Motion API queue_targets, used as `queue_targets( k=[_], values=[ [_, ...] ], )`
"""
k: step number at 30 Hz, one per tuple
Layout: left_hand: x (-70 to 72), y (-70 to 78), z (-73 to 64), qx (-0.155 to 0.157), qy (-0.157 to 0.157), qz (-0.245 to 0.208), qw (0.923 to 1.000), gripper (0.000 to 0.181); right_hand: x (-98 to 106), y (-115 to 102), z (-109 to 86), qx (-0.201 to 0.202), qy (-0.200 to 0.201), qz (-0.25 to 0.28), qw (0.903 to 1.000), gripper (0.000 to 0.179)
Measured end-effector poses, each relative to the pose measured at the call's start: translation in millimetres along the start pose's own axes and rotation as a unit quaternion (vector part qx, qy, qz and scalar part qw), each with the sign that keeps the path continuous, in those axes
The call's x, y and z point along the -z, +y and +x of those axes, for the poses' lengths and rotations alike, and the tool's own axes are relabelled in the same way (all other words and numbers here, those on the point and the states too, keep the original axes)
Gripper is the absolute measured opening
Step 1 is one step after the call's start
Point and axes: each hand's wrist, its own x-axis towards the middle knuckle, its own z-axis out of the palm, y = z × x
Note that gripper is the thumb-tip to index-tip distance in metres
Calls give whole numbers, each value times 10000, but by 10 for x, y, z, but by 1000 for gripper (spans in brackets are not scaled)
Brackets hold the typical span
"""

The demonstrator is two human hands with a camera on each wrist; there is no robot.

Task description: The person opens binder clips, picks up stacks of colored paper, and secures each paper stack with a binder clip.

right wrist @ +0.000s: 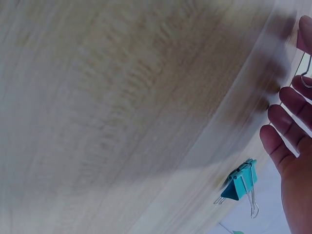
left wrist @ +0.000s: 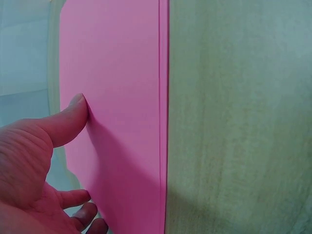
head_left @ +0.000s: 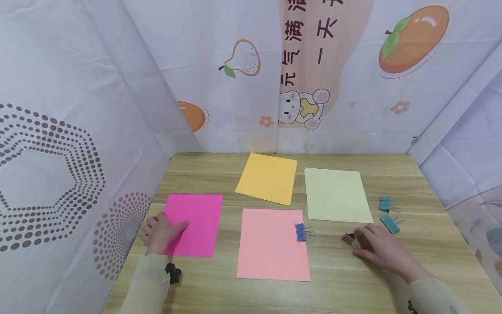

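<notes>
My left hand rests at the left edge of a bright magenta paper stack. In the left wrist view its thumb lies on top of the paper, and the other fingers are at the edge. On the right, my right hand pinches a dark red binder clip by its wire handle, close to the tabletop. Only a sliver of that clip shows in the right wrist view. Two teal binder clips lie just beyond the right hand.
A pink sheet lies between the hands, with a blue binder clip on its right edge. Behind are a yellow-orange sheet and pale green sheets. Printed curtains border the wooden table.
</notes>
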Motion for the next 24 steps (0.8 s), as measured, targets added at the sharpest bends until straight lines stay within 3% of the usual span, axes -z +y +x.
queue_targets(
  k=[13,24],
  values=[
    [-12,-5,-15,-40,72,-34,10000,117,-4,-37,9,-294,-112,41,9995,40],
    [0,18,-39,10,80,13,10000,115,28,-72,47,-604,-647,76,9960,32]
  ],
)
